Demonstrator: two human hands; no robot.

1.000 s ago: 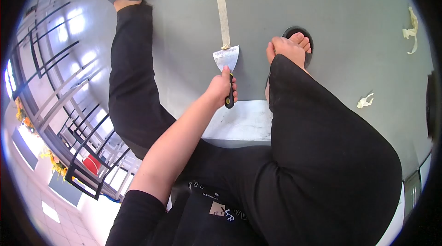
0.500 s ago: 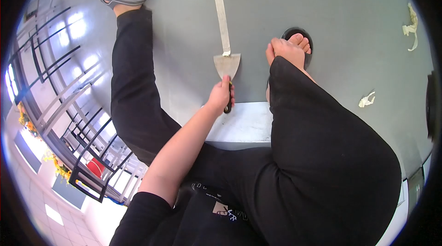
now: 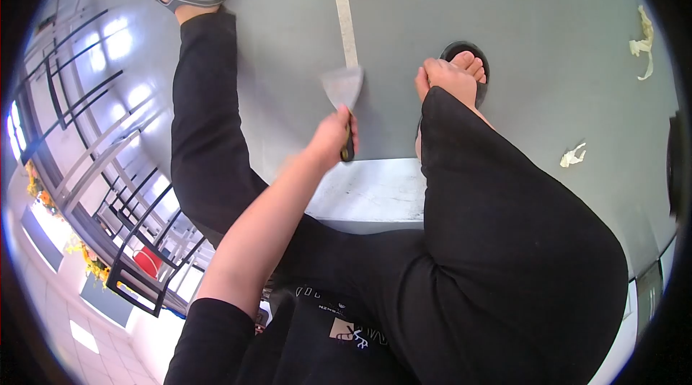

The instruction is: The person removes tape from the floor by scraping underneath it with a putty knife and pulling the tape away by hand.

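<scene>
My left hand [image 3: 337, 131] is closed round the dark handle of a scraper [image 3: 342, 86]. Its wide metal blade is slightly blurred and points away from me, near the lower end of a pale strip [image 3: 342, 10] on the grey floor. Whether blade and strip touch is hard to tell. My right hand [image 3: 450, 81] is closed beside my sandalled foot [image 3: 472, 68], at the edge of my bent leg. Its curled fingers hide anything in them, and the leg hides most of that arm.
Below the scraper is a white, flat-topped surface [image 3: 367, 190] between my legs. Crumpled pale scraps [image 3: 573, 156] lie on the floor at the right, with another [image 3: 643, 42] farther up. Dark and light metal frames [image 3: 94, 147] and a red object [image 3: 148, 261] are at the left.
My left hand and the scraper have moved up and left from half a second ago. The strip's near end shows higher in view. My right hand stays in place.
</scene>
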